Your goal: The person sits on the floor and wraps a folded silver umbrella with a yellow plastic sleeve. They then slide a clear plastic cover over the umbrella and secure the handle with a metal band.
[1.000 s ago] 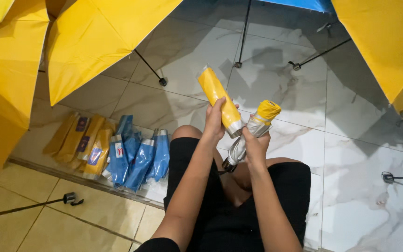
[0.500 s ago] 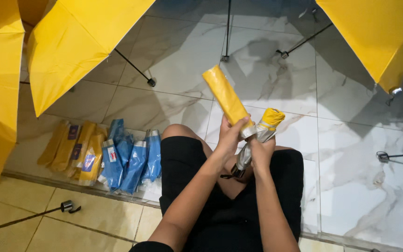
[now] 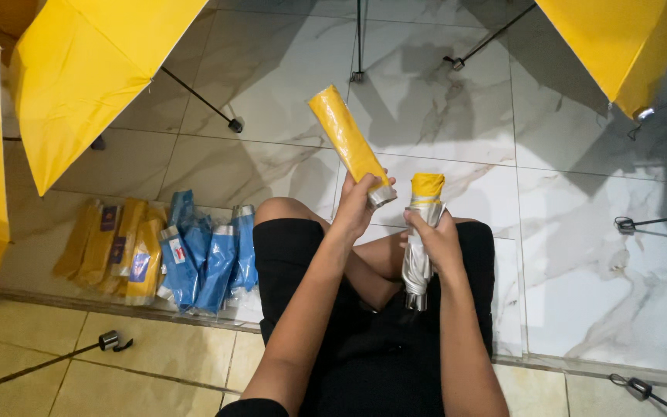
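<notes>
Left hand (image 3: 357, 208) is closed round the lower end of a yellow sleeve (image 3: 347, 139), held up over the lap. Right hand (image 3: 435, 235) clasps a folded umbrella (image 3: 420, 232) mid-length. Sleeve judged light, limp, slippery; umbrella stiffer, best gripped mid-bundle.

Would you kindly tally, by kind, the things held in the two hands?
yellow sleeve, in the left hand: 1
folded umbrella, in the right hand: 1
Total: 2
</notes>
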